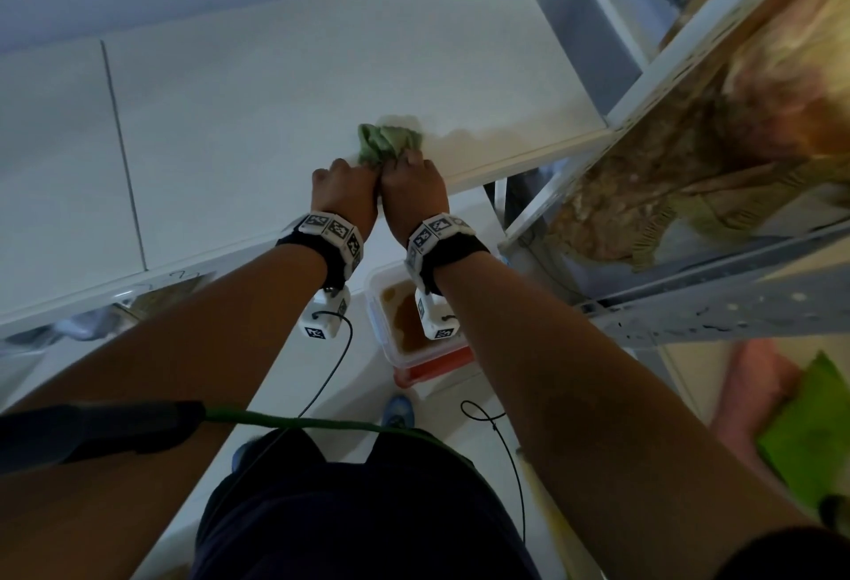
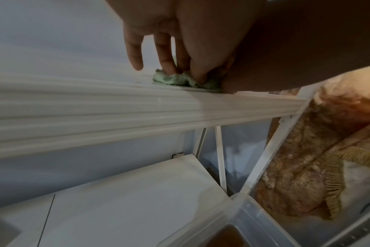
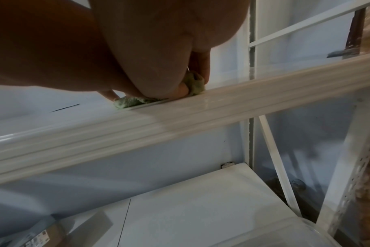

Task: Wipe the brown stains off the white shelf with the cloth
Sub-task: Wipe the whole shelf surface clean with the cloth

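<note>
Head view: cloth (image 1: 388, 143) bunched on shelf (image 1: 276, 110), near front edge.
Left grip (image 1: 342, 181): pinching cloth.
Right grip (image 1: 414, 179): clutching cloth, touching left.

hands: left (image 1: 342, 186) + right (image 1: 414, 186) grip cloth (image 1: 386, 142) | on shelf (image 1: 276, 119)

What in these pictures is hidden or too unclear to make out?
- Shelf surface under the green cloth: covered in every view, so any stain there is unseen.
- Left hand and right hand fingertips: head view, hidden by knuckles and cloth.
- Container of brown liquid: head view, partly behind the wrist cameras; left wrist view, cut off by the bottom edge.
</note>
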